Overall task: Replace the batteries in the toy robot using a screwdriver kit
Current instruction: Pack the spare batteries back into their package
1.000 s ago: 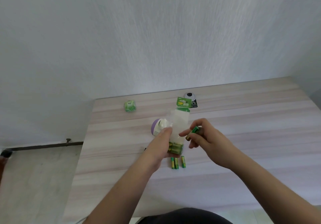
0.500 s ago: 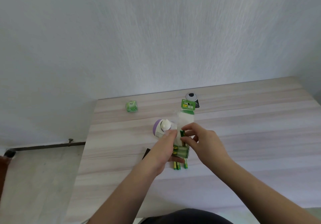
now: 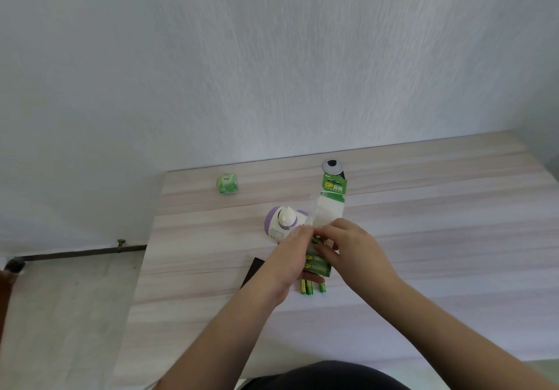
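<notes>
Wall (image 3: 272, 57): pale, textured, fills the upper half of the view.

Counter (image 3: 438, 238): light wood grain, runs from the wall edge toward the person. Floor visible off its left side w/ a dark pipe (image 3: 75, 252) along the wall base.

Both forearms reach in from the bottom edge and meet approx mid-counter.

Left hand (image 3: 290, 264): closed around the lower end of the battery pack (image 3: 328, 208), fingers wrapped under it, thumb side up. Right hand (image 3: 354, 249): fingertips pinched at the pack just where the left hand's fingertips are, hands touching. Can't tell whether the right is gripping a single cell or the wrapper, too small.

Battery pack: long strip held off the counter, tilted away from the person. Green header card at the far end, clear/white plastic in the middle, green cells at the near end between the hands.

Toy robot (image 3: 282, 225): white w/ purple sides, on the counter just left of the pack and behind the left hand, partly covered by its fingers.

Dark flat item (image 3: 252, 270): on the counter, mostly hidden under the left wrist, can't ID.

Green cube-ish packet (image 3: 227, 183): near the far-left corner of the counter, well apart from the hands.

Round grey/black item (image 3: 332, 166): at the far edge, just behind the pack's header.

3 loose batteries (image 3: 308, 287): green/yellow, lying side by side on the counter just below the hands.
</notes>
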### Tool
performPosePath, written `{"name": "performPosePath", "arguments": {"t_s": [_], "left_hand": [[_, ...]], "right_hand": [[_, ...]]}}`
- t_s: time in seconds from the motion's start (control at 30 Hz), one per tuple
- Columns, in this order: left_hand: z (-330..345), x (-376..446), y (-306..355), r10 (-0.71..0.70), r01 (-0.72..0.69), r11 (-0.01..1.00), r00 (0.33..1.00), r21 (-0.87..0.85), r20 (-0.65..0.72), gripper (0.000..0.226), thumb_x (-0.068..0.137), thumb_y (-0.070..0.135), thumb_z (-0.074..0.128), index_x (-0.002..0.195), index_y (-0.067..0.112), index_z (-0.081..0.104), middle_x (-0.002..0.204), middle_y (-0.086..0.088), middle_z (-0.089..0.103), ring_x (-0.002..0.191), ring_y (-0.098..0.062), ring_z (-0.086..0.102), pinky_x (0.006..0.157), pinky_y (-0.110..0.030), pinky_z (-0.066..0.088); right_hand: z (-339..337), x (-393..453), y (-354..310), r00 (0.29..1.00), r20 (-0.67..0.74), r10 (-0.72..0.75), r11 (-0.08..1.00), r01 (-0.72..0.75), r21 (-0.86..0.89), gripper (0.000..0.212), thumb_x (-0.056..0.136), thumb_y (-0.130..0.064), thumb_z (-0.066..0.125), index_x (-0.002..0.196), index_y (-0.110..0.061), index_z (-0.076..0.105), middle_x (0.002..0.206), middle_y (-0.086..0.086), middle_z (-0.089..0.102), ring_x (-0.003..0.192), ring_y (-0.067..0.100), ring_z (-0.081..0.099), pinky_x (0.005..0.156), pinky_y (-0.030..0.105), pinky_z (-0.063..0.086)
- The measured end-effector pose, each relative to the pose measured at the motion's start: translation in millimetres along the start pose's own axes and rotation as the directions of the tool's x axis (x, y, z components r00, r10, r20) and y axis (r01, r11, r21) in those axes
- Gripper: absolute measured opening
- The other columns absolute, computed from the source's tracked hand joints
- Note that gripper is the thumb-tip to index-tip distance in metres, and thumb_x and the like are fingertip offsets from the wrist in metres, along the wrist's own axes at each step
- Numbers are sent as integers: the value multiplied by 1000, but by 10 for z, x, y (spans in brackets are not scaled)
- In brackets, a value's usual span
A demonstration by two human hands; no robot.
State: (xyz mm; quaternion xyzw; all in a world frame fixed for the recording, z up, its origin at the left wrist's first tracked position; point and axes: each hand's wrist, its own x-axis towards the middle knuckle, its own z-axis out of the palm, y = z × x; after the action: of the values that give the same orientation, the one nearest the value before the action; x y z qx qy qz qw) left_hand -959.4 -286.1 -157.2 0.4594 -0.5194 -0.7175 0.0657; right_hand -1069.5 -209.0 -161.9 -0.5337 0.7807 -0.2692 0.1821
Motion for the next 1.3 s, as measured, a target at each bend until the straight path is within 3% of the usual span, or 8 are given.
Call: {"name": "performPosePath", "arguments": {"t_s": [0.2,0.33,0.57,0.7,0.9,1.07,1.17,1.3], "left_hand": [[-32,10,18,-12,14,999,1000,-46,27,36,98,40,39,97,14,65,81,-10,65,71,-22,65,62,-35,55],[-80,44,-16,-62,67,982,998,-178,34,58,100,55,27,112,15,67,85,-12,68,71,-25,66,58,-34,54],[-98,46,-70,-65,68,961,998,-269,21,51,103,37,27,115,5,65,94,-17,66,74,-25,64,56,-34,54],[-126,63,-66,-49,57,962,998,-267,35,59,103,40,19,117,6,65,95,-15,67,78,-25,64,57,-34,54],[-148,50,-131,-53,50,947,999,-318,0,46,102,31,27,108,8,67,93,-15,67,77,-26,62,63,-37,54],[-191,38,-167,-50,34,944,998,-327,-43,35,100,24,38,101,9,70,83,-11,68,64,-20,62,58,-34,50],[-243,1,-187,-15,8,953,1000,-301,-20,37,100,25,37,108,11,71,83,-7,68,63,-16,59,56,-31,48],[-308,-39,-235,-16,-2,947,998,-322,-54,37,104,26,32,111,9,65,82,-7,68,65,-15,61,53,-29,49]], "right_hand": [[44,10,32,1000,0,-2,999,2,-46,16,91,-30,63,101,-23,72,93,-6,69,91,16,56,76,23,40],[47,1,31,998,-32,-47,999,46,-26,11,89,-20,66,94,-19,76,87,-1,72,84,24,59,75,33,46],[24,27,51,998,48,-42,998,40,39,19,95,-19,58,103,-19,75,103,-3,68,99,19,56,85,22,40],[42,19,75,994,26,-105,994,106,-16,20,94,-18,57,102,-24,74,99,-6,70,96,20,61,90,34,43],[-19,46,39,997,26,-71,997,71,-15,27,100,-21,47,123,-28,59,98,-15,70,101,11,53,95,28,36],[-110,-51,106,919,-303,251,872,-79,483,27,97,-14,48,102,-37,60,86,-17,69,76,4,60,61,14,43],[85,12,354,867,-232,442,761,-224,609,26,98,-14,42,99,-33,61,83,-12,67,76,8,59,59,24,44],[653,12,768,861,-47,506,766,-424,483,20,96,-16,45,102,-29,60,89,-8,66,79,16,62,56,26,44]]}}
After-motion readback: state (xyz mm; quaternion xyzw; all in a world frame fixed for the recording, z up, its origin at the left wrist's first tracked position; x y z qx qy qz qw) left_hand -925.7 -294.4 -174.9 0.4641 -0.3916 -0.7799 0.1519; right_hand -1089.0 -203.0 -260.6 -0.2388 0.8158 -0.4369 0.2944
